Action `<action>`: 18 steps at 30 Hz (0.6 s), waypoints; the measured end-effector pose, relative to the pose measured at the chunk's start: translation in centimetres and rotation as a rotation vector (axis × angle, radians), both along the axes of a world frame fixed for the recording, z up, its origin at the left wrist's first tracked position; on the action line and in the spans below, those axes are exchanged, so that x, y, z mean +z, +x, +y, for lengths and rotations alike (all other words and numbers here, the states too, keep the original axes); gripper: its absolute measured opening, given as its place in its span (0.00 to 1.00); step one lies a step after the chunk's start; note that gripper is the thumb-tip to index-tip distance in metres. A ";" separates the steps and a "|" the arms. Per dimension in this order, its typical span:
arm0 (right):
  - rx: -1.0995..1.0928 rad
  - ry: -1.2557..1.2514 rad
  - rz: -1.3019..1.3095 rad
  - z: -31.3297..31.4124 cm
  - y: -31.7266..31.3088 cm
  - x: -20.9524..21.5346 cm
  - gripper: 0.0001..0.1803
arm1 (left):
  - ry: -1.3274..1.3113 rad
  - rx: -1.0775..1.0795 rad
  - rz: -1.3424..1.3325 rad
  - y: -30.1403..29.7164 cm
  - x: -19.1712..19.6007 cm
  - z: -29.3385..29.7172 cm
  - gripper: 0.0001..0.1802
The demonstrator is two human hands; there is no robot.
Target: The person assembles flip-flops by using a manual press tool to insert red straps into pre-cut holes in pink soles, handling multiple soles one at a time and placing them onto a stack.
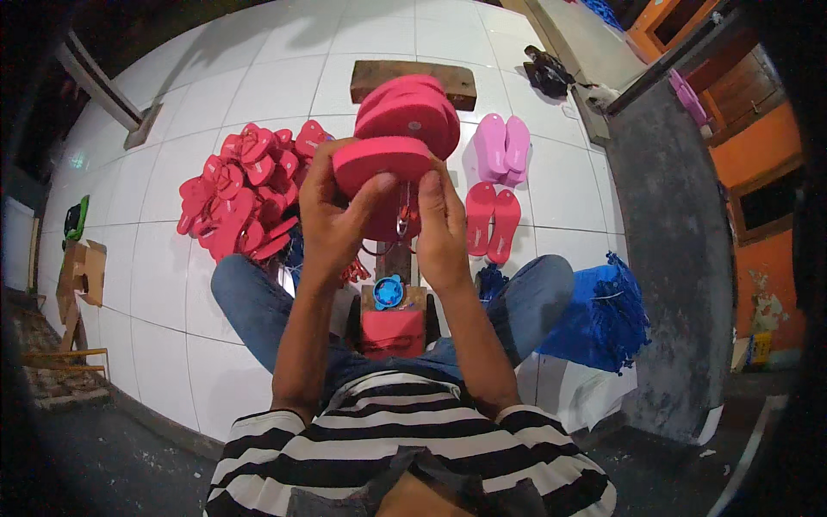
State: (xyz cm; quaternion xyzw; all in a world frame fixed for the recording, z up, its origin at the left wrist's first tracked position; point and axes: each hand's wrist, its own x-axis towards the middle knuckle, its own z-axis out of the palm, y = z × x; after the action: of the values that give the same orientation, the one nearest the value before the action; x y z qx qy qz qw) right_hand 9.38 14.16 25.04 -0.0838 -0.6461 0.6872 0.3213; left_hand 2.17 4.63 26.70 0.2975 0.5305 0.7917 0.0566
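Note:
Level with the stack, my two hands hold a thick red foam sandal sole between them. My left hand closes round its left side, thumb along the near edge. On the right side my right hand grips it with the thumb upright. A slim metal piece shows between the hands beneath the sole; its kind and what bears it are unclear. Just beyond, more red soles are stacked by a wooden block. Below my hands a blue round lid-like thing sits on a wooden piece between my legs.
Left of me lies a heap of red flip-flops. To the right are a pair of lilac soles and a pair of red soles. A blue bundle of straps is beside my right knee. A post stands far left on the tiles.

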 end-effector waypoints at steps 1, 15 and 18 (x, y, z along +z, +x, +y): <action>-0.018 -0.043 -0.001 -0.4 0.3 -0.4 0.23 | -0.007 0.028 0.007 0.7 0.1 0.0 0.17; 0.016 0.336 0.001 -4.3 11.4 0.1 0.21 | 0.082 -0.261 0.596 4.9 -1.2 -7.1 0.08; -0.008 0.379 0.126 -4.3 10.5 1.0 0.15 | 0.176 -0.167 0.786 3.9 1.9 -6.2 0.08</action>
State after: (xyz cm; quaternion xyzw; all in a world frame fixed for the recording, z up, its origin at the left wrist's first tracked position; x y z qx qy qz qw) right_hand 19.87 9.86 26.09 0.0190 -0.7422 0.5558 0.3739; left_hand 6.11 -1.55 28.58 0.6230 0.4162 0.6528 -0.1119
